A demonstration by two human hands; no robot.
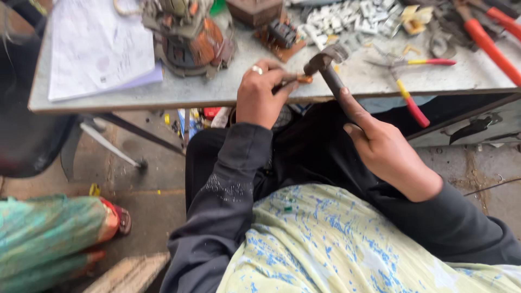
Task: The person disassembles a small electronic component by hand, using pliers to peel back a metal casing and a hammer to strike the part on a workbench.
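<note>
Right hand: the right hand [386, 149] is wrapped around the dark handle of a hammer [327, 66], thumb laid along the shaft, fingers curled under it.
Hammer: its metal head sits up and to the left of the right hand, just above the table's near edge and right beside the small copper-coloured piece [303, 79].
Left hand: the left hand [260, 93] is closed in a pinch on that small piece and holds it against the table edge; a ring shows on one finger.
Small piece: it pokes out to the right of the left hand's fingertips, between that hand and the hammer head; whether the head touches it cannot be told.
Table: a grey metal table [217, 91] lies just beyond both hands, its near edge under the left hand's knuckles.
Beyond the left hand: a rusty motor-like assembly [187, 35] stands on the table, and to its left a stack of white papers [97, 46].
Beyond the hammer: a pile of small pale metal stampings [347, 19] and a dark electrical part on a brown board [282, 35].
Right of the right hand: pliers with red and yellow handles [408, 89] lie on the table, and farther right a long red-handled tool [491, 46].
Below the left hand: another person's teal and red clothing [54, 233] shows near the floor, well apart from both hands.
</note>
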